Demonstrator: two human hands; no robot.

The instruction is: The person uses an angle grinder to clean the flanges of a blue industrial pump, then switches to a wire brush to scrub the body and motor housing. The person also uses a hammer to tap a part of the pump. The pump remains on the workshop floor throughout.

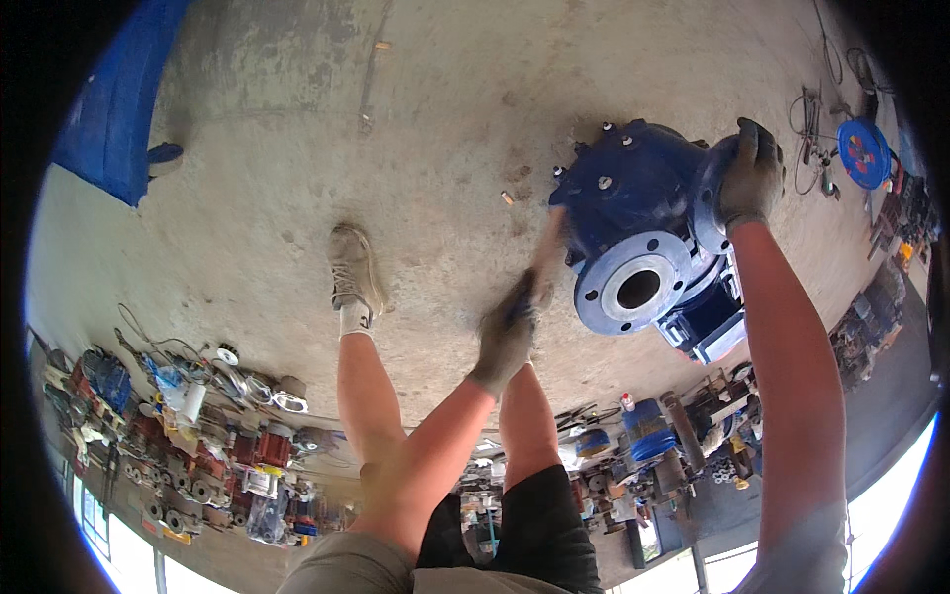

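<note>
A large blue pump (633, 188) with bolts around its casing rests on the concrete floor to the right. Its round bolt-holed flange (604, 287) faces me around a dark bore. My gloved right hand (750, 178) is wrapped over the edge of a second blue flange (708, 198) on its far right side. In front of my right leg, my gloved left hand (507, 342) is closed around the dark handle of a tool (539, 282). Motion smears that tool, so its kind is unclear; its far end reaches close to the pump casing's left side.
A blue covered object (114, 109) stands at the far left. Machine parts and tools (198, 436) lie crowded behind me on the left, and more parts (643, 455) behind on the right. Cables (813, 139) and a blue round reel (863, 154) lie at the far right.
</note>
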